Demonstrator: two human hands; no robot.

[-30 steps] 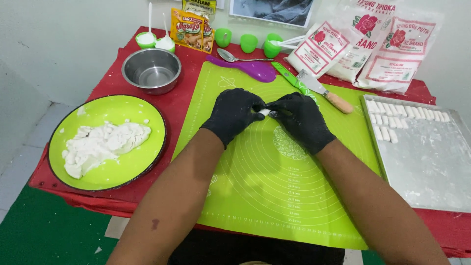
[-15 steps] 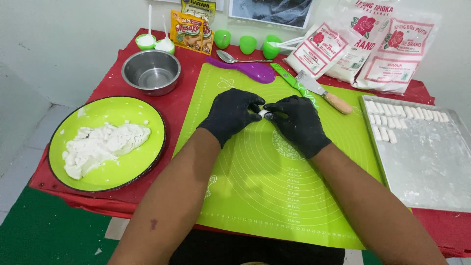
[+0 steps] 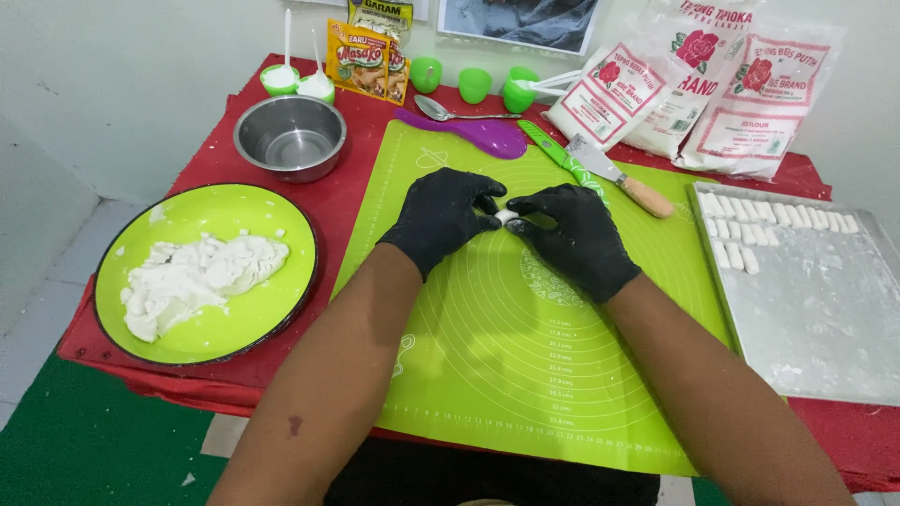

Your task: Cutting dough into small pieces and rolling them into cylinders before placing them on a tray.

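Both my hands wear black gloves and meet over the lime green silicone mat [image 3: 525, 375]. My left hand [image 3: 442, 218] and my right hand [image 3: 577, 237] pinch one small white piece of dough [image 3: 506, 215] between their fingertips, just above the mat's upper middle. A lime green plate [image 3: 202, 328] at the left holds a mass of white dough [image 3: 192, 279]. At the right a metal tray [image 3: 825, 328], dusted with flour, carries rows of small shaped dough pieces [image 3: 750, 225] along its far edge.
An empty steel bowl [image 3: 291, 138] stands at the back left. A purple spoon [image 3: 469, 131], a metal spoon, a green-handled knife [image 3: 562, 161] and a wooden-handled scraper [image 3: 619, 180] lie behind the mat. Flour bags [image 3: 712, 84], seasoning packets and small green cups line the back of the red table.
My hands have stayed in nearly the same spot, with the fingers working the small dough piece between them. Nothing else has moved.
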